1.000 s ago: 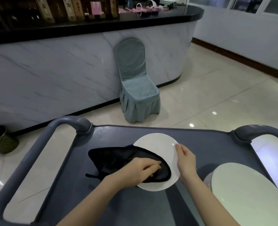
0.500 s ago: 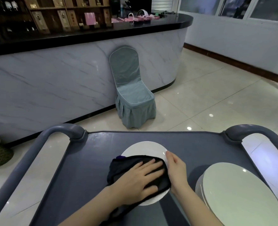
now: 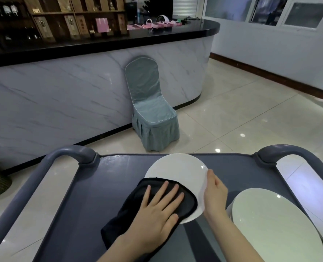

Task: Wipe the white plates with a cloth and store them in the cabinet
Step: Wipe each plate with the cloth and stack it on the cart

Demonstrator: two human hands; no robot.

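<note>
- One white plate (image 3: 177,171) is laid on the grey cart (image 3: 109,186), just left of a plate stack (image 3: 274,224); its near-left part is covered by the black cloth (image 3: 188,202).
- Left grip (image 3: 157,210): fully open, fingers flat & spread, pressed on cloth. Right grip (image 3: 213,191): curled at plate's right rim, which is held steady.
- Plate judged stiff, glazed, slippery, breakable; best taken at rim. Cloth judged soft, light.
- Vs 0.5 s ago: cloth is drawn nearer the body, more bare plate is shown; right grip unchanged.
</note>
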